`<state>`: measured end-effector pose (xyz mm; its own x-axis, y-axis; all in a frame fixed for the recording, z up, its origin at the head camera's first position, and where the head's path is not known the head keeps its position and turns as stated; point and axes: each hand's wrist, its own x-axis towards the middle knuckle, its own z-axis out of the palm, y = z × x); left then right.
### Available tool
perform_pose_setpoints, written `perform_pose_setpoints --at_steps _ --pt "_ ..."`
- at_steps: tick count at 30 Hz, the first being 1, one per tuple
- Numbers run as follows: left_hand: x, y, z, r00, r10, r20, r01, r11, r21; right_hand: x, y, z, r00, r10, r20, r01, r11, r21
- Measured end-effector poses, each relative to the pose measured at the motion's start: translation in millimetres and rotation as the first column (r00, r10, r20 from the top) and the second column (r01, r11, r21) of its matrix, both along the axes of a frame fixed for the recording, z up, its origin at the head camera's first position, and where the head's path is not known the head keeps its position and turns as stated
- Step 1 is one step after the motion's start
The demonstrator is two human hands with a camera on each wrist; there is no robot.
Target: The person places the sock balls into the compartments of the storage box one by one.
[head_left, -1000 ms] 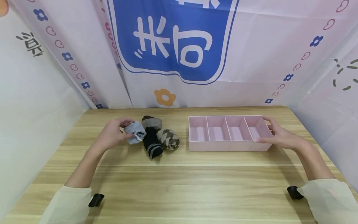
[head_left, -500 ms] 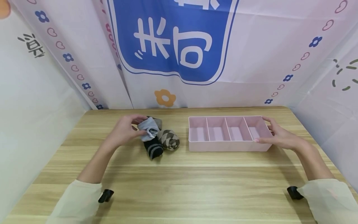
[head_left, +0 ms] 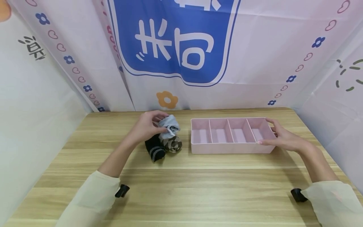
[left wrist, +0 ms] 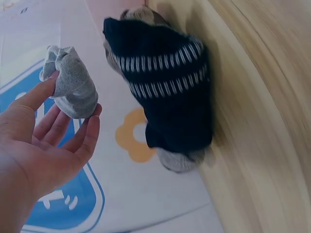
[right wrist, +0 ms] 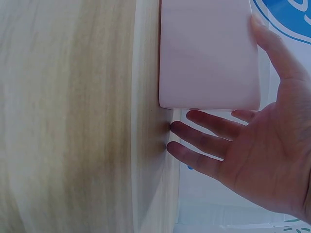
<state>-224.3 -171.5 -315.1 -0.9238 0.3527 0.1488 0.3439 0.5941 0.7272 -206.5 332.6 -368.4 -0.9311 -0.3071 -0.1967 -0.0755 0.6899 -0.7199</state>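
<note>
In the head view, my left hand (head_left: 145, 126) pinches a rolled light grey sock (head_left: 170, 123) between thumb and fingers. The left wrist view has this sock (left wrist: 75, 87) raised off the table. Below it lie a black sock (head_left: 154, 148) with pale stripes and a rolled checkered sock (head_left: 173, 145). A grey-brown sock (left wrist: 179, 161) pokes out behind the black one, hidden by my hand in the head view. My right hand (head_left: 286, 138) holds the right end of a pink divided box (head_left: 231, 148), thumb on the front rim, index finger at the back corner.
Several compartments in the pink box stand bare, split by thin dividers (head_left: 210, 130). The wooden table (head_left: 198, 189) ends at a printed cloth backdrop (head_left: 241, 97), with white cloth walls on both sides. A black strap piece sits at each sleeve.
My left hand has carried the light grey sock rightward, from left of the other socks to over the checkered one. My right hand and the box have stayed in place.
</note>
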Motion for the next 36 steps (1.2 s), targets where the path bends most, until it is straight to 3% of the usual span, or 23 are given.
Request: perform_pose_setpoints --at_steps 11,36 --pt "-3.1 29.5 0.2 0.999 -0.027 0.040 0.027 0.999 0.017 0.7 -1.4 1.4 1.000 -0.003 -0.008 0.003 1.000 -0.006" --pt "-14.9 75.1 -9.2 0.994 -0.103 0.023 0.102 0.993 0.056 1.8 -0.6 0.0 1.000 -0.002 -0.016 0.002 1.000 -0.011"
